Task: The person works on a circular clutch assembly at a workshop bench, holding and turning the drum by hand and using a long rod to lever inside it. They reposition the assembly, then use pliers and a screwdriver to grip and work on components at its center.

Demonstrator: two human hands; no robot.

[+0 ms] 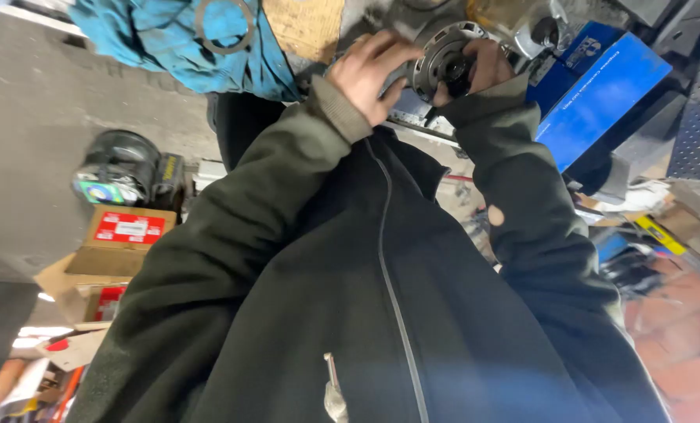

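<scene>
Holding a round metal part (444,59) between both hands: my left hand (373,70) wraps its rim, my right hand (483,66) closes on its other side, beside a blue box (600,98).

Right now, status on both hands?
Left hand and right hand both grip round metal housing. Blue box beside it, right. Nothing between.

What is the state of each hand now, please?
Left hand: closed on the round metal part.
Right hand: closed on the same part.
</scene>
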